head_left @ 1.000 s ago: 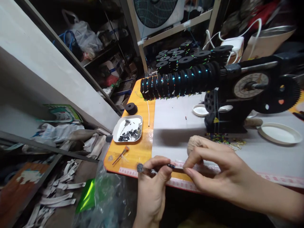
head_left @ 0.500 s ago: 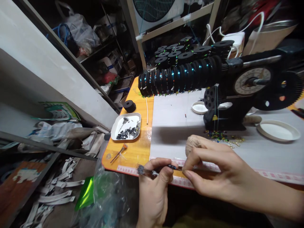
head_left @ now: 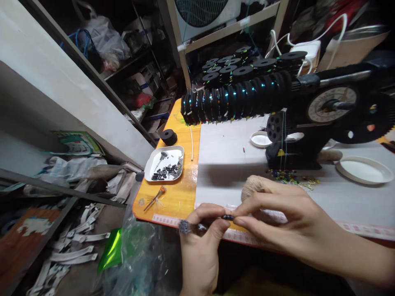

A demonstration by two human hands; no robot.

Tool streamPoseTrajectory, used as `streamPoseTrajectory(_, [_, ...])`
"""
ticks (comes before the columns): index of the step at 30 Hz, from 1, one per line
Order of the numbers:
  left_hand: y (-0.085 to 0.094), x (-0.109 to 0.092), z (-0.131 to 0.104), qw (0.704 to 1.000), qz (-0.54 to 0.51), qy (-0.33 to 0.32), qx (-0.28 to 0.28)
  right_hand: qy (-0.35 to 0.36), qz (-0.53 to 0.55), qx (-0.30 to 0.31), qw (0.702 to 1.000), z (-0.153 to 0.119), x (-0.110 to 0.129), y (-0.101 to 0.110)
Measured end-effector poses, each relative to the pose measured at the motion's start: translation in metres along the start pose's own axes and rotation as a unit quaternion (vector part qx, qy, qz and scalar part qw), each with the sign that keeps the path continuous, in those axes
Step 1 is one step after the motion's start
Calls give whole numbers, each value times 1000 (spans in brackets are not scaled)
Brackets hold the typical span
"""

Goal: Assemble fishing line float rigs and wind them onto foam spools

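Note:
My left hand [head_left: 205, 234] is closed round a thin bundle of fine wires or strands, whose grey bristly end [head_left: 184, 226] sticks out to the left. A small dark tube-like piece [head_left: 227, 217] with a bluish sheen shows between the fingertips of both hands. My right hand [head_left: 277, 213] pinches with thumb and forefinger at the right end of that dark piece; its other fingers are curled, and a beige wrap or cover [head_left: 251, 187] shows on one finger. The fingertips hide whatever thread runs through the piece. Both hands are above the table's front edge.
A white tray [head_left: 148, 170] of small black pieces stands left, with black spools [head_left: 168, 137] behind and an orange-tipped bundle [head_left: 156, 198] in front. A black winding machine [head_left: 293, 152] carrying a row of spools [head_left: 237, 98] stands beyond. Beads [head_left: 282, 176] lie near its base.
My right fingertips have moved left, up to the dark piece; a short thin strand showed between them and it before. The left hand has barely moved.

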State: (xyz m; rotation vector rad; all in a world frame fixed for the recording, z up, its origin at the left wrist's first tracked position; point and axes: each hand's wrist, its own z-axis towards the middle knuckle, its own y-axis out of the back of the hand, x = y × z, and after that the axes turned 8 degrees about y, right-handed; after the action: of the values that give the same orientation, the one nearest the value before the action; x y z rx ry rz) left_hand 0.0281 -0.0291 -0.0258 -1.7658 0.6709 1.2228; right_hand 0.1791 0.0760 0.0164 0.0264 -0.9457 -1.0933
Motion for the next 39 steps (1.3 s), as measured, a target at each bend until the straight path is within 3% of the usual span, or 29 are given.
streamPoseTrajectory(7, [-3, -3, 3, 983, 108, -140, 40, -24, 95, 30, 995, -2, -5, 2])
streamPoseTrajectory(10, [-8, 2, 4, 979, 80, -183, 43, -47, 128, 32, 990, -1, -4, 1])
streamPoseTrajectory(14, [-18, 8, 3, 977, 20, -212, 31, -16, 96, 4, 995, 4, 0, 3])
streamPoseTrajectory(17, [-22, 4, 1, 983, -34, -177, 29, 27, 65, 9, 997, 6, -1, 4])
streamPoseTrajectory(20, [-19, -1, -1, 983, -93, -125, 102, 96, -19, 30, 995, 5, -3, 3])
streamPoseTrajectory(23, [-11, -1, -3, 980, -87, -84, 158, 185, -166, 38, 968, 2, -4, 4])
streamPoseTrajectory(28, [5, -9, 1, 988, -4, -6, 154, 286, -332, 7, 899, -3, -3, 13])
streamPoseTrajectory(32, [9, -35, 7, 961, 197, 66, 184, 351, -381, 31, 855, -3, -2, 17])
streamPoseTrajectory(35, [10, -50, 7, 921, 313, -21, 232, 362, -392, 44, 845, 1, -2, 19])
streamPoseTrajectory(39, [12, -42, 1, 920, 253, -168, 249, 332, -399, -14, 855, 17, -12, 32])
